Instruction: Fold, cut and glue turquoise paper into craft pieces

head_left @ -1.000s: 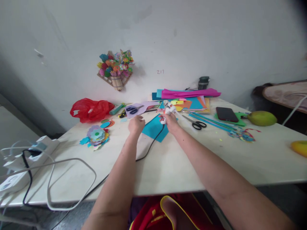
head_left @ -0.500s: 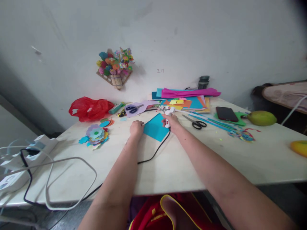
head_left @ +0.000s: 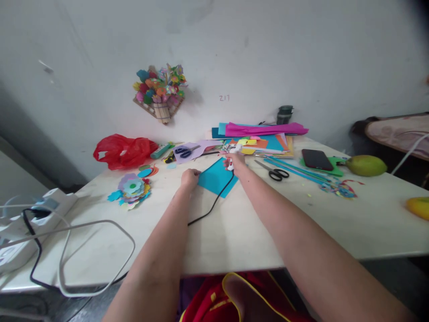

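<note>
A blue sheet of paper (head_left: pixel 214 180) lies at an angle on the pale table (head_left: pixel 231 241). At its left corner, my left hand (head_left: pixel 190 178) pinches the edge with closed fingers. My right hand (head_left: pixel 235 163) is wrapped round a white glue gun (head_left: pixel 230 165) above the sheet's upper right part. The gun's nozzle end points to the back, near small scraps, and its black cord (head_left: pixel 214 205) crosses the sheet towards my left forearm.
Black scissors (head_left: pixel 275 173), blue strips (head_left: pixel 298 171) and a phone (head_left: pixel 317 160) lie on the right. Paper flowers (head_left: pixel 132 188), a red bag (head_left: pixel 124 152) and a power strip (head_left: pixel 23 241) with looping cables are on the left. Coloured paper (head_left: pixel 264 130) is stacked behind.
My right hand with the glue gun has moved slightly left and back over the blue sheet. The cord now crosses the sheet. My left hand stays at the left corner.
</note>
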The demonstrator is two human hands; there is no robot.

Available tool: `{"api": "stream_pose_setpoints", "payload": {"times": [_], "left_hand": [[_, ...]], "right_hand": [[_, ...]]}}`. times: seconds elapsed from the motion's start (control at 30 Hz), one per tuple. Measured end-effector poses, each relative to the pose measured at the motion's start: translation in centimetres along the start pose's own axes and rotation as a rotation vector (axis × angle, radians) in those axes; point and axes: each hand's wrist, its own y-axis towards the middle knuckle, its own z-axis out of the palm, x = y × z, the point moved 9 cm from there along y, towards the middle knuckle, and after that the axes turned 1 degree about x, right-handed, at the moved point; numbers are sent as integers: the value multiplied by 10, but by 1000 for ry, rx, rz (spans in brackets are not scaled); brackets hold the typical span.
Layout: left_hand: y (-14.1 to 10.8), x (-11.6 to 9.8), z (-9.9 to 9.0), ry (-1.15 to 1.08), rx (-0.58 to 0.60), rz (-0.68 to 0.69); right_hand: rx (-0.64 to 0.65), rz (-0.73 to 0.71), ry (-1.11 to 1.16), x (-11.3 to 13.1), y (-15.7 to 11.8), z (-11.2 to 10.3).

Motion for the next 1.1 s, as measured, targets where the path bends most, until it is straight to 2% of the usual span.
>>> {"api": "stream_pose_setpoints", "payload": {"times": [0.1, 0.2, 0.33, 0.57, 0.9, 1.1], "left_hand": [[2, 1, 0, -17, 35, -32], [1, 1, -1, -55, 10, -50], [-2, 4, -2, -78, -35, -74], [-2, 4, 1, -79, -14, -59], [-3, 4, 1, -93, -14, -59], [-2, 5, 2, -87, -7, -72]], "right_hand": [[-42, 15, -23, -9, 5, -8], [-72, 6, -93, -15, 8, -15], [-69, -25, -195, -15, 9, -16], [-114, -22, -200, -15, 10, -27], [-110, -22, -212, -14, 9, -26], [-87, -16, -284, -16, 17, -26]]}}
